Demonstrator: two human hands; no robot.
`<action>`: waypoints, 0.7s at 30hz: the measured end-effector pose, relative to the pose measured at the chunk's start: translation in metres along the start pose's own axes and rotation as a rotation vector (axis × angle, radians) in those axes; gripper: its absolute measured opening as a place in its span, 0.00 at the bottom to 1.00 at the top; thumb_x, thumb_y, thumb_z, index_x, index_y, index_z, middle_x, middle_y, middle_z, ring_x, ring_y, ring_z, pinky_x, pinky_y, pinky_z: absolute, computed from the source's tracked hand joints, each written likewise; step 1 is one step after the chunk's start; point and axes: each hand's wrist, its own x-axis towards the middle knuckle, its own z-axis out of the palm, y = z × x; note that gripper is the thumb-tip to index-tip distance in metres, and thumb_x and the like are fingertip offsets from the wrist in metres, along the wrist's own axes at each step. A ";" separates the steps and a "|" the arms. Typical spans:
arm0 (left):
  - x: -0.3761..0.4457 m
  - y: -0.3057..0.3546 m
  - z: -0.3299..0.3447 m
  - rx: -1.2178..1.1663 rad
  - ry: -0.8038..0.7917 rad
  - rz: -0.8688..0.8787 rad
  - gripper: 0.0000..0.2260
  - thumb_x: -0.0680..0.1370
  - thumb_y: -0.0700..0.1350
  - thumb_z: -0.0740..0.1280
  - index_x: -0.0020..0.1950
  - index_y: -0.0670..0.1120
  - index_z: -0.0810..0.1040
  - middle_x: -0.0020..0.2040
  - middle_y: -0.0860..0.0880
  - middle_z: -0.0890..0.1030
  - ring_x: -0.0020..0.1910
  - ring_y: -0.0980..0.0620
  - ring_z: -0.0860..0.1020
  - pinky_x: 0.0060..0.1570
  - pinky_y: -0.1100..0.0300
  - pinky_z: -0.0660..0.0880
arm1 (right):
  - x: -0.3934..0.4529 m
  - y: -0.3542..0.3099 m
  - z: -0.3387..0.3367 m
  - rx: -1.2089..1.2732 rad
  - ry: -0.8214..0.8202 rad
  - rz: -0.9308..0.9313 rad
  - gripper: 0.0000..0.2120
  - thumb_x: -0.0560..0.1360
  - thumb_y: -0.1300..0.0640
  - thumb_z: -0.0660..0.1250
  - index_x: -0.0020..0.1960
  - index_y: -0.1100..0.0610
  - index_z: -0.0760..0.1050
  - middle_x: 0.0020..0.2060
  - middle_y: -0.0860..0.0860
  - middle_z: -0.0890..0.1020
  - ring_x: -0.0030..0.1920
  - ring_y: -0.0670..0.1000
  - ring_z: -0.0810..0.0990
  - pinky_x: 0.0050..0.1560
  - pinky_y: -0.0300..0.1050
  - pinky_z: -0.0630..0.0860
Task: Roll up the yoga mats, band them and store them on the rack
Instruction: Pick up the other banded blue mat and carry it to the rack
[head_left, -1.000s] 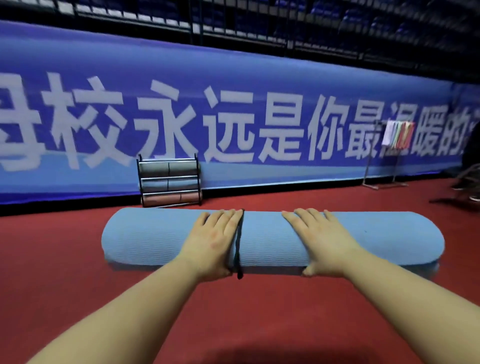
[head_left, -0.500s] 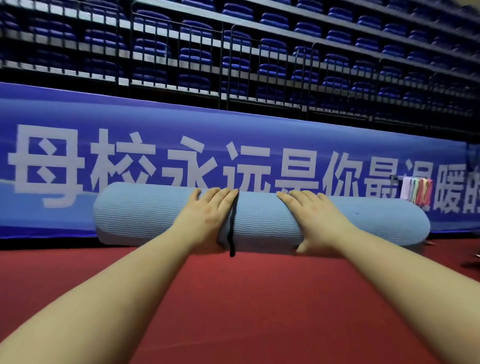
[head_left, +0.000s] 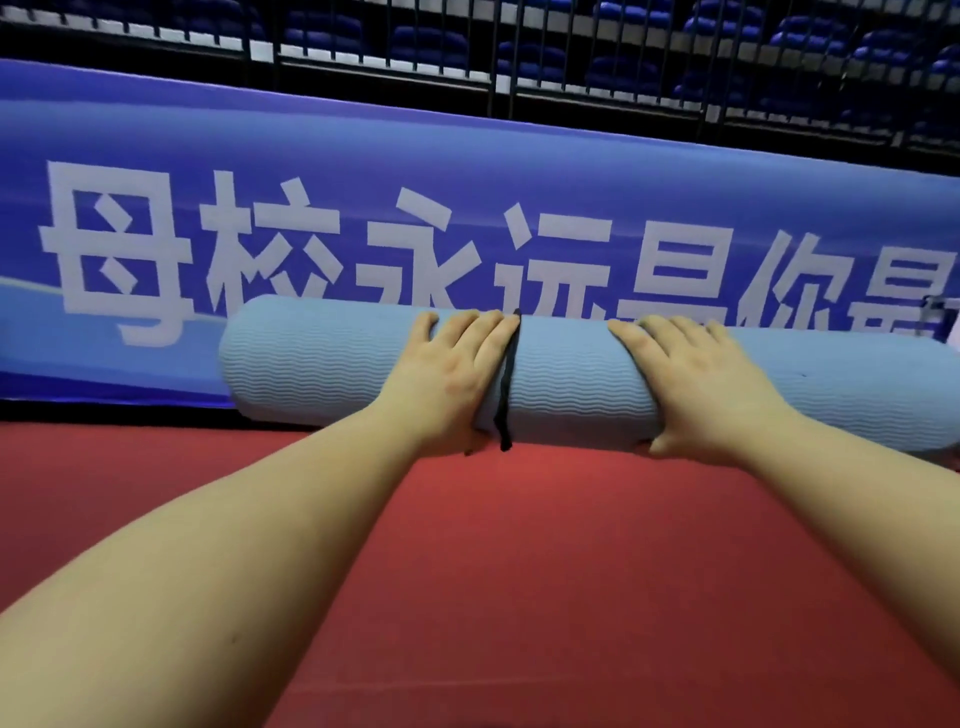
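The rolled light-blue yoga mat (head_left: 582, 374) was up off the red floor (head_left: 519, 571), held level in front of the blue banner (head_left: 363, 171) with its white characters. The left hand (head_left: 452, 379) gripped it from the near side, fingers curled over the top, thumb out of sight beneath. Just right of that hand, a black band (head_left: 506, 384) circled the mat, its loose end dangling below. Further right along the mat, the right hand (head_left: 696, 384) gripped the same way. Above the banner ran dark railings (head_left: 519, 62) and blue seats (head_left: 613, 67).
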 end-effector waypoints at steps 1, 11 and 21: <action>0.016 -0.008 0.000 -0.011 0.001 -0.008 0.55 0.53 0.67 0.76 0.72 0.41 0.63 0.66 0.45 0.72 0.61 0.45 0.70 0.57 0.43 0.69 | 0.017 0.010 -0.003 -0.007 -0.005 0.000 0.58 0.56 0.38 0.76 0.76 0.53 0.51 0.68 0.56 0.66 0.66 0.59 0.66 0.66 0.59 0.62; 0.145 -0.144 -0.108 -0.016 -0.085 -0.090 0.55 0.53 0.66 0.76 0.71 0.41 0.61 0.66 0.44 0.73 0.62 0.45 0.69 0.57 0.41 0.70 | 0.183 0.077 -0.139 0.020 -0.025 -0.093 0.58 0.57 0.35 0.74 0.77 0.53 0.48 0.71 0.55 0.63 0.69 0.58 0.63 0.69 0.59 0.61; 0.214 -0.260 -0.241 -0.072 -0.080 -0.109 0.54 0.50 0.62 0.79 0.70 0.41 0.65 0.64 0.43 0.76 0.61 0.42 0.75 0.56 0.39 0.72 | 0.269 0.109 -0.297 0.099 0.062 -0.085 0.60 0.44 0.40 0.78 0.71 0.56 0.60 0.61 0.60 0.75 0.59 0.62 0.75 0.56 0.64 0.73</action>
